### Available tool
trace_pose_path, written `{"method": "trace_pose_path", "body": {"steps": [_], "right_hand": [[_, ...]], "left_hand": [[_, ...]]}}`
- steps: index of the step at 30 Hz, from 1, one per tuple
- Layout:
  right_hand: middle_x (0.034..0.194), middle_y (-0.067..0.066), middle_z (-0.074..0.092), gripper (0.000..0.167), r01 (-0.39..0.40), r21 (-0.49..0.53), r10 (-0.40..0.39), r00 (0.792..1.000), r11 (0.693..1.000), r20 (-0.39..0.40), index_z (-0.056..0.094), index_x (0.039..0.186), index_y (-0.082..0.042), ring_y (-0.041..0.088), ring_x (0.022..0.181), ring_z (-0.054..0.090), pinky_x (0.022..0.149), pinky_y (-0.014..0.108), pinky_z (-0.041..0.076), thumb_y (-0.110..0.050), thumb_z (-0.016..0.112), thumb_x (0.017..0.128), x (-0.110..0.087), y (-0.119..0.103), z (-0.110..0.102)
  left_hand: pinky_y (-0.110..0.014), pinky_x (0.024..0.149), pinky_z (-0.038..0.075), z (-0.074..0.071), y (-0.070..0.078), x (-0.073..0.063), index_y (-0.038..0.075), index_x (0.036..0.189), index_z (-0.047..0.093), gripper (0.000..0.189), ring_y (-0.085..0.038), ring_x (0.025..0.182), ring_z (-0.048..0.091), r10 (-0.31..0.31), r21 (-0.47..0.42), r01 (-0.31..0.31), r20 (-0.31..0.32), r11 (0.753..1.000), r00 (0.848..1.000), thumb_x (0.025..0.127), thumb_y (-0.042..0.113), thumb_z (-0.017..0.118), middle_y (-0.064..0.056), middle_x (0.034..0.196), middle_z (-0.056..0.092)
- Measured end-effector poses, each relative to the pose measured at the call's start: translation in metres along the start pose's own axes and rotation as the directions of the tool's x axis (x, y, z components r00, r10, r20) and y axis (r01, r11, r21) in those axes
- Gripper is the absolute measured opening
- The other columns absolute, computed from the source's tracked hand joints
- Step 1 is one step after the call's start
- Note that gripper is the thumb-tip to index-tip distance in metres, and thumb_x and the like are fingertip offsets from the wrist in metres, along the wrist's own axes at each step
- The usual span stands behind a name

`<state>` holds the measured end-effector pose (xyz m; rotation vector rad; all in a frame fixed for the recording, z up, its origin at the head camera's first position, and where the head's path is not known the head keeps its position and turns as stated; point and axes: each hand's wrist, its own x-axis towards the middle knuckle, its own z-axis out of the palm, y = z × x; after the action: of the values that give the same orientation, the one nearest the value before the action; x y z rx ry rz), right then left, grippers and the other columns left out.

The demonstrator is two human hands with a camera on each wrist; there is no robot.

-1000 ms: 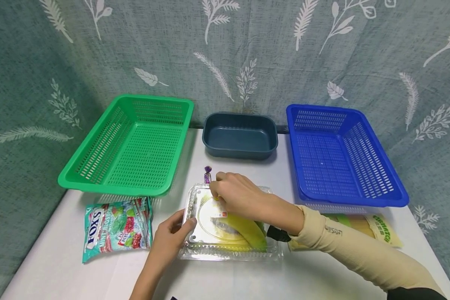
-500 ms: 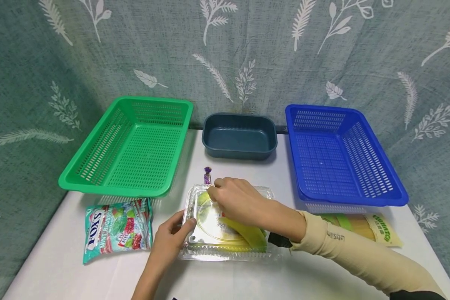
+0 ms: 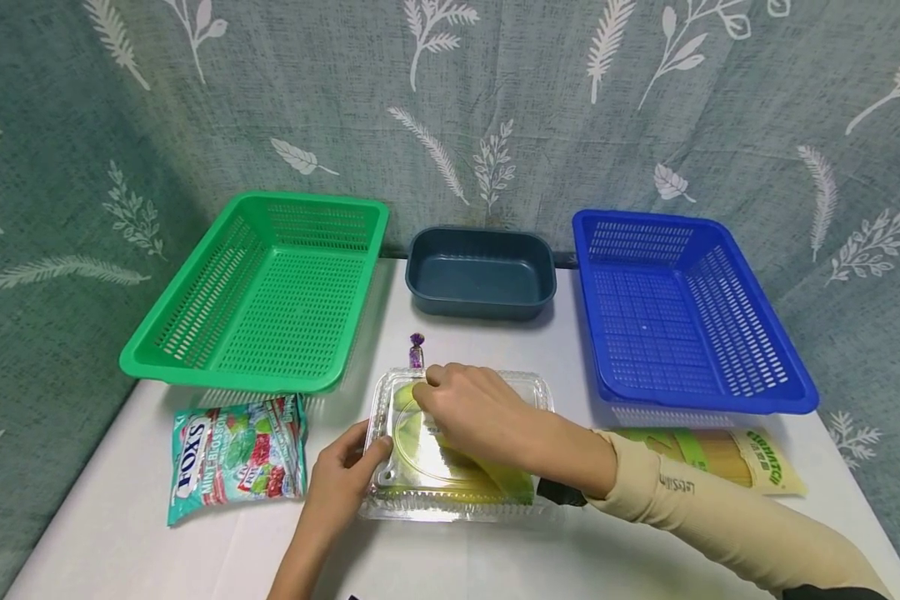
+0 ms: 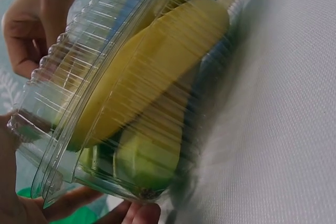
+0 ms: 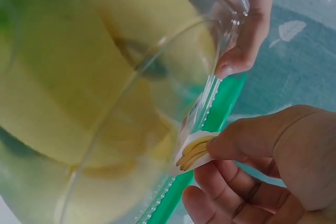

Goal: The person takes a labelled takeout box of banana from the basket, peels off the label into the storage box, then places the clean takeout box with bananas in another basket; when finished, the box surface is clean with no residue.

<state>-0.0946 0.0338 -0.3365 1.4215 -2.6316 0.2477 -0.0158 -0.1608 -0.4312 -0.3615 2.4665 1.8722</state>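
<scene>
A clear plastic clamshell container (image 3: 412,492) lies on the white table, with a yellow banana (image 4: 152,72) and yellow-green fruit (image 4: 149,156) inside. My left hand (image 3: 337,483) grips its left side, thumb on the lid's edge and fingers lower down, as the left wrist view shows. Over the lid, my right hand (image 3: 487,417) pinches a small white label (image 5: 194,153) printed with bananas between thumb and fingers. The label stands up from the clear plastic at the pinched end. In the head view the right hand hides it.
A purple-wrapped candy (image 3: 417,350) lies just behind the container. Further back stand a green basket (image 3: 330,379), a dark teal tub (image 3: 480,307) and a blue basket (image 3: 607,392). A Fox's candy bag (image 3: 236,458) lies left, a noodle pack (image 3: 727,458) right.
My right hand has shifted slightly toward me over the lid. The label's white and red patch, seen earlier beside the fingers, is now hidden in the head view. My left hand keeps its grip.
</scene>
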Motion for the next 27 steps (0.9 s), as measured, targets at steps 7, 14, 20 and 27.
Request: {"method": "trace_pose_path", "body": {"steps": [7,14,20,27], "right_hand": [[0.074,-0.003,0.051,0.011,0.027,-0.02,-0.026,0.999,0.999,0.034,0.068,0.087,-0.01,0.012,0.06,0.044,0.05,0.021,0.04,0.0,0.068,0.083,-0.003,-0.006,-0.003],[0.075,-0.002,0.054,0.014,0.059,-0.033,-0.059,0.998,0.998,0.016,0.07,0.089,-0.009,0.011,0.058,0.043,0.048,0.019,0.038,0.002,0.067,0.08,-0.006,-0.01,-0.004],[0.073,-0.002,0.053,0.013,0.075,-0.053,-0.076,0.997,0.996,-0.014,0.069,0.087,-0.01,0.011,0.057,0.041,0.046,0.018,0.036,0.001,0.068,0.081,-0.008,-0.013,-0.005],[0.074,-0.001,0.054,0.01,0.079,-0.068,-0.082,0.996,0.995,-0.041,0.068,0.083,-0.011,0.012,0.059,0.044,0.049,0.02,0.04,0.0,0.068,0.083,-0.011,-0.016,-0.008]], "left_hand": [[-0.031,0.073,0.053,0.0,0.001,-0.002,0.008,0.132,0.065,0.042,-0.02,0.093,0.067,0.009,0.031,-0.009,-0.005,0.999,1.0,0.095,0.029,0.066,-0.012,0.106,0.072],[-0.033,0.077,0.053,0.0,0.001,-0.001,0.009,0.132,0.065,0.043,-0.024,0.099,0.067,0.011,0.039,-0.011,-0.009,0.999,1.0,0.095,0.03,0.066,-0.013,0.111,0.071],[-0.034,0.077,0.053,0.001,0.001,-0.001,0.01,0.132,0.065,0.043,-0.025,0.099,0.067,0.005,0.035,-0.005,-0.004,0.999,1.0,0.095,0.032,0.066,-0.013,0.112,0.071],[-0.033,0.077,0.053,0.001,0.001,0.0,0.011,0.132,0.065,0.043,-0.025,0.1,0.067,0.006,0.041,-0.006,-0.007,0.999,1.0,0.095,0.032,0.067,-0.014,0.113,0.07]]}}
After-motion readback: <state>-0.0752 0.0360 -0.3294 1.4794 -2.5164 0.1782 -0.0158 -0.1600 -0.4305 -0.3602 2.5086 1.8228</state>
